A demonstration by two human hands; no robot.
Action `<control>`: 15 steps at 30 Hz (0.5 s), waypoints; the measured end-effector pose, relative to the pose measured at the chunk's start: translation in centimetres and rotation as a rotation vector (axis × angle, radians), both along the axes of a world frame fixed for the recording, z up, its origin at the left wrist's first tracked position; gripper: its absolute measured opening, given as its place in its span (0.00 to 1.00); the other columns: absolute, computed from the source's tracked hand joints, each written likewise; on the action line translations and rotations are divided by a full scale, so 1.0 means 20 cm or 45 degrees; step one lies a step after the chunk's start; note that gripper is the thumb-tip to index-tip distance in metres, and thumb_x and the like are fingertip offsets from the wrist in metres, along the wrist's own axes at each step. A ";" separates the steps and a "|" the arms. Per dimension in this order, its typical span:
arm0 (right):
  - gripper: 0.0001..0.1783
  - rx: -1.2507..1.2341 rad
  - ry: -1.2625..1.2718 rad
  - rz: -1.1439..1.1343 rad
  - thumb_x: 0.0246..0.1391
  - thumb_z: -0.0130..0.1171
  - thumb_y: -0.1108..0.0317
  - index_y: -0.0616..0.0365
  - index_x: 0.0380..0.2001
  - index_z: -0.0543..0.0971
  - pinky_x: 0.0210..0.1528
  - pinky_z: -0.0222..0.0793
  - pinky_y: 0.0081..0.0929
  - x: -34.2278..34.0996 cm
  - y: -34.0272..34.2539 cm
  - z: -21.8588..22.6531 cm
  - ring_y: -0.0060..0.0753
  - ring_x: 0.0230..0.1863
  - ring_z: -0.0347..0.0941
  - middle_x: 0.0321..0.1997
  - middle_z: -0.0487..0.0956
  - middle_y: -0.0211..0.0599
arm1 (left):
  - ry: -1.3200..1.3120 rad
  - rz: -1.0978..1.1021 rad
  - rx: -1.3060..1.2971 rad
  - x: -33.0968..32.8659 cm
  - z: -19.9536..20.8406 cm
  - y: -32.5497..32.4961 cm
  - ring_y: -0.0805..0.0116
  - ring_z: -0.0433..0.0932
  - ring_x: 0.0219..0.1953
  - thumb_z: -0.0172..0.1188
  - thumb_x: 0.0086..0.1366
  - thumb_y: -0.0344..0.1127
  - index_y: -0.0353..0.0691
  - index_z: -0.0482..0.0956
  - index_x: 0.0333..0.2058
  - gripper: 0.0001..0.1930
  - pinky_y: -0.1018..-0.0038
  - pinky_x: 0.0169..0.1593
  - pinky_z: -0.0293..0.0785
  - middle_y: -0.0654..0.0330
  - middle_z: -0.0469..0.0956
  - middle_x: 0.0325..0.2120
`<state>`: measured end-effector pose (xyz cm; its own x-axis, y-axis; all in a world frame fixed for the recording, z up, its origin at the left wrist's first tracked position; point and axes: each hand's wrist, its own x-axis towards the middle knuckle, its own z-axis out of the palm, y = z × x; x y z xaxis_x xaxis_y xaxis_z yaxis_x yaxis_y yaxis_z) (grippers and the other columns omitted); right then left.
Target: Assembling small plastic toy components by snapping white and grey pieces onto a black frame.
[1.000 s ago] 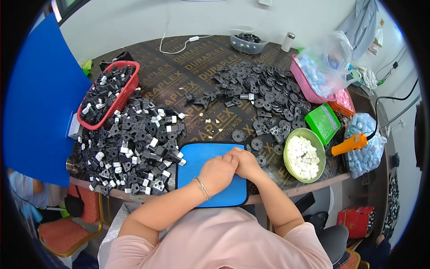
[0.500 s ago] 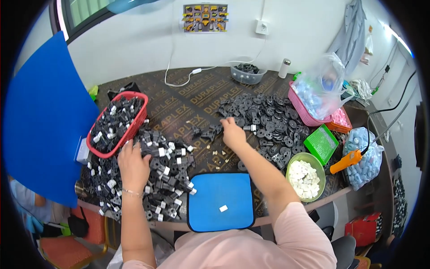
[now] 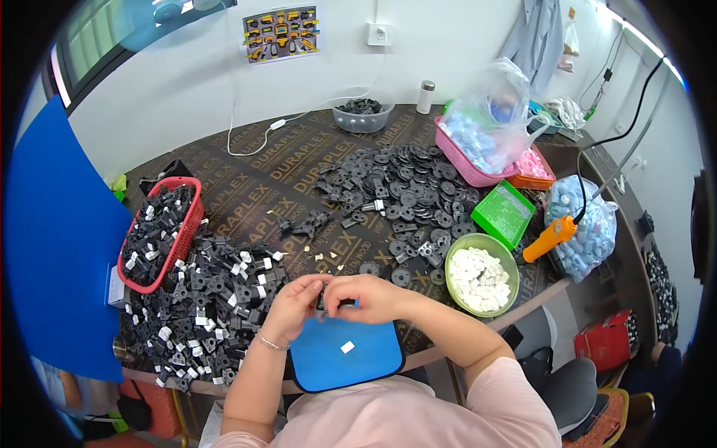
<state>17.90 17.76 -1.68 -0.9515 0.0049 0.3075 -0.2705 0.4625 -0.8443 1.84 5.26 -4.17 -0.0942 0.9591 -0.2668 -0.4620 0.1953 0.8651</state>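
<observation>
Hands meet above a blue mat [image 3: 328,362]: left hand [image 3: 293,305] and right hand [image 3: 367,297] pinch a small black part [image 3: 326,302] between closed fingertips.

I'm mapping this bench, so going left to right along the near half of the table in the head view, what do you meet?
Red basket → pile of black and white parts → left hand → right hand → green bowl of white pieces → orange handle

Small assembly workshop: dark table [image 3: 299,160] heaped with black plastic parts [image 3: 403,187] beyond the fingers [image 3: 328,287], red basket [image 3: 160,231] of parts to their left, green bowl [image 3: 482,278] of white pieces to their right, parts chart [image 3: 281,33] on the wall.
</observation>
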 end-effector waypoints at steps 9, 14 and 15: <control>0.16 0.585 -0.586 -0.846 0.44 0.59 0.76 0.52 0.40 0.78 0.43 0.72 0.30 0.30 0.49 -0.05 0.36 0.45 0.74 0.45 0.74 0.39 | -0.082 0.158 0.026 0.13 0.04 -0.08 0.73 0.76 0.29 0.51 0.66 0.35 0.38 0.73 0.42 0.10 0.74 0.33 0.74 0.63 0.77 0.31; 0.15 1.030 -0.966 -1.052 0.46 0.52 0.74 0.49 0.38 0.80 0.45 0.71 0.37 0.36 0.73 -0.25 0.43 0.46 0.74 0.42 0.77 0.41 | -0.099 0.176 -0.007 0.13 0.01 -0.13 0.74 0.76 0.33 0.52 0.66 0.37 0.42 0.73 0.42 0.09 0.70 0.35 0.76 0.66 0.76 0.33; 0.15 0.991 -0.955 -1.027 0.45 0.52 0.73 0.49 0.38 0.80 0.45 0.71 0.37 0.36 0.74 -0.27 0.43 0.45 0.74 0.42 0.77 0.41 | -0.100 0.179 -0.010 0.13 0.01 -0.14 0.74 0.76 0.33 0.52 0.66 0.37 0.42 0.73 0.42 0.09 0.70 0.35 0.76 0.66 0.76 0.33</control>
